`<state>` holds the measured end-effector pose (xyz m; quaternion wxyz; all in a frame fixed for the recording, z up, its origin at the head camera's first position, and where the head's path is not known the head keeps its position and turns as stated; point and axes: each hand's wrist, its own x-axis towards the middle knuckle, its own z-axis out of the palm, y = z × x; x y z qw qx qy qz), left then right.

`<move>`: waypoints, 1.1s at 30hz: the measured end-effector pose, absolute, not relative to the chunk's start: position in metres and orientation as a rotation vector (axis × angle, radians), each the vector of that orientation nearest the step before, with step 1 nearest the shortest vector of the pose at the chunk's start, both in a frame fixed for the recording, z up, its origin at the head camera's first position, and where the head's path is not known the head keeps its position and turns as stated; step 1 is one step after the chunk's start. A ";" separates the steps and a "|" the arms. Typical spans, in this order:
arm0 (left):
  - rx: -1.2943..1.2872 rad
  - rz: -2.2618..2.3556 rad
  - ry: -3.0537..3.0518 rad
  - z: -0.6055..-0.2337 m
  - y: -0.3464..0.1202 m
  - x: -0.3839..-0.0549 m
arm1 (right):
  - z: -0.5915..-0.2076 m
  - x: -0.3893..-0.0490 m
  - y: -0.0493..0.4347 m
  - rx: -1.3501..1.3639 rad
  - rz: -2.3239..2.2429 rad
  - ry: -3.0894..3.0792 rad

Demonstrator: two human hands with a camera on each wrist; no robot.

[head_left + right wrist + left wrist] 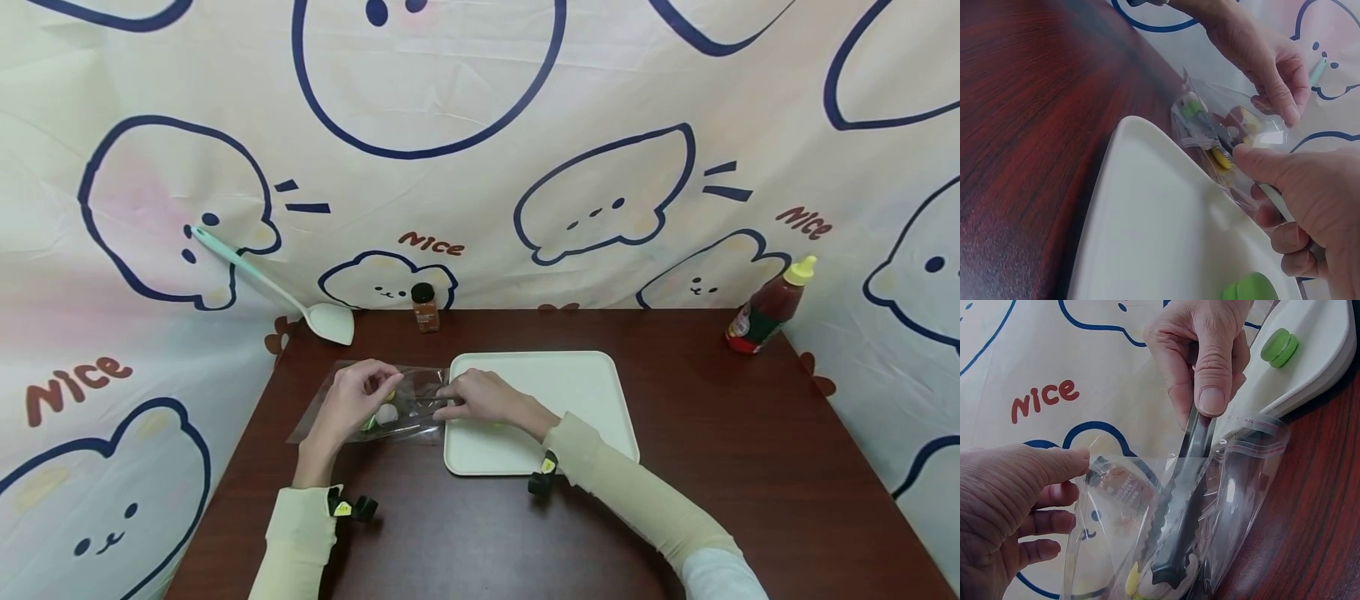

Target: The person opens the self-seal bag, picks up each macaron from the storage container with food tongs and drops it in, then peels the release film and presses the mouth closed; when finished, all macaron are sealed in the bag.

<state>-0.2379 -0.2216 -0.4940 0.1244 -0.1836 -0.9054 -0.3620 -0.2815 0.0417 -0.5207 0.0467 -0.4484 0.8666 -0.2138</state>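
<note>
My left hand (351, 404) pinches the rim of a clear zip-top plastic bag (422, 381) between thumb and forefinger, its other fingers loosely bent. My right hand (483, 397) grips metal tongs (1194, 447) by their handles. The tongs' scalloped tips reach down inside the bag, around a whitish piece (1175, 586) near a yellow one. Green, yellow and brown pieces also show through the plastic in the right wrist view. A green macaron (1280, 347) rests on the white tray (555, 375), mostly hidden by my right hand and forearm in the head view.
A pale green spatula (330, 322) leans on the wall at the back left. Beside it stands a small spice jar (425, 310) with a black lid. A red sauce bottle (767, 310) with a yellow cap stands at the back right. Printed cloth hangs around the brown table (750, 467).
</note>
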 end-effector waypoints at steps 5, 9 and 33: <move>-0.520 -1.060 -2.654 -0.493 -0.222 -0.238 | -0.519 -0.279 0.046 -1.349 -0.641 2.683; -0.511 -1.058 -2.656 -0.493 -0.222 -0.237 | -0.520 -0.277 0.053 -1.340 -0.647 2.700; -0.511 -1.090 -2.662 -0.495 -0.222 -0.239 | -0.522 -0.243 0.134 -1.053 -0.779 2.852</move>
